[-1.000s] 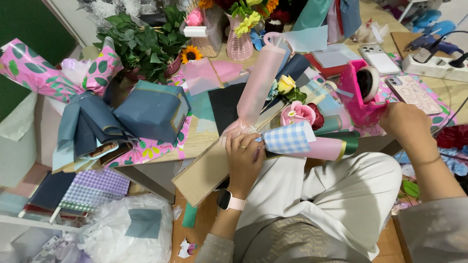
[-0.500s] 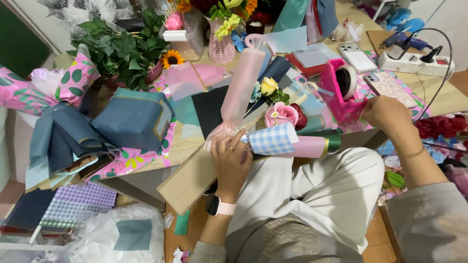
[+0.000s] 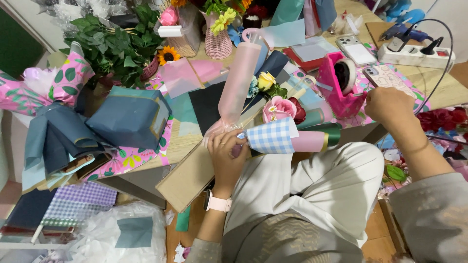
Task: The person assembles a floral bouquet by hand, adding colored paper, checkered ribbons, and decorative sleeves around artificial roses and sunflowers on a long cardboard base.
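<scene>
Your left hand (image 3: 228, 156) closes around the bouquet (image 3: 273, 127) at its gathered neck, pinning the wrapping layers over your lap; your right hand (image 3: 387, 104), fisted, reaches the pink tape dispenser (image 3: 340, 84) (contents unseen).

bright, even indoor light | soft shadows | sharp focus | wide-angle edge distortion
</scene>
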